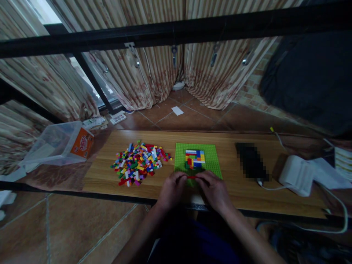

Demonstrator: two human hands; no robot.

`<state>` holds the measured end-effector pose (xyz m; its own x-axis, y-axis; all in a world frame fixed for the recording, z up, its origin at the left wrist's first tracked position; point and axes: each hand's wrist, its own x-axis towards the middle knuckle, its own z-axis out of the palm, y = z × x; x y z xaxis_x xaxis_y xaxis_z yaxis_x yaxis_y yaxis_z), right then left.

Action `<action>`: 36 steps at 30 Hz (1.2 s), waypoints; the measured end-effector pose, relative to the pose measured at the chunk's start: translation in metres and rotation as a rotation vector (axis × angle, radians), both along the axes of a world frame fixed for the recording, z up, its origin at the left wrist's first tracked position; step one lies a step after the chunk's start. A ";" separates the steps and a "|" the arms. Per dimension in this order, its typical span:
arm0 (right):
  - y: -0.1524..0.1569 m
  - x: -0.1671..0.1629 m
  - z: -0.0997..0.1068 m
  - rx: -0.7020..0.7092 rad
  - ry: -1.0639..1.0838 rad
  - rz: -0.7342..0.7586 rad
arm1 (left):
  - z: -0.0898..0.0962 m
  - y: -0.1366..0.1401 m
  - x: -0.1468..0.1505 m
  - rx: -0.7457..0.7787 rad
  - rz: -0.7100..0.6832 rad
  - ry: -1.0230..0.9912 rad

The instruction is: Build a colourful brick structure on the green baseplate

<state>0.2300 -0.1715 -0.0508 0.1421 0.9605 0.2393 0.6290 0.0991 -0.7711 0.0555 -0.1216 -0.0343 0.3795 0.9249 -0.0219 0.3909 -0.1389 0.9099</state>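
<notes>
Between the fingertips of my left hand (175,185) and my right hand (213,186) is a thin red toy brick (191,177), pinched at both ends. Both hands are closed on it, over the near edge of a green baseplate (211,157). On that plate sits a low block of multicoloured bricks (198,157), with white, blue, yellow, red and green pieces packed together. Left of the plate lies a loose pile of small coloured bricks (140,161). My fingers partly cover the red brick's ends.
The wooden tabletop (99,176) also bears a pixelated dark object (251,159) with a white cable, and a white box-like device (297,174) at the right. A clear plastic bin (55,141) with an orange label is at the left. A dark metal bar (176,35) crosses above.
</notes>
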 end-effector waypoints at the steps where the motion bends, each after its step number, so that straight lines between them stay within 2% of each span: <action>1: 0.003 0.004 0.000 0.022 -0.016 -0.025 | -0.001 0.002 0.002 0.008 0.018 0.004; 10: 0.029 0.020 -0.003 0.075 -0.095 -0.119 | -0.003 0.015 0.021 0.052 0.065 0.176; 20: 0.033 0.015 -0.006 0.020 0.075 -0.275 | -0.005 0.012 0.032 0.049 0.030 0.255; 25: 0.033 0.016 -0.006 0.013 0.119 -0.297 | -0.004 0.010 0.034 0.024 0.008 0.345; 32: 0.033 0.023 -0.005 -0.068 0.238 -0.337 | -0.003 0.007 0.034 0.019 -0.005 0.372; 36: 0.040 0.022 -0.003 -0.158 0.155 -0.370 | -0.004 0.006 0.035 0.020 -0.001 0.395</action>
<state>0.2522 -0.1318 -0.0543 0.5064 0.8613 0.0423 0.4756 -0.2380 -0.8469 0.0903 -0.1153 -0.0380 0.3462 0.9263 -0.1485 0.7102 -0.1554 0.6866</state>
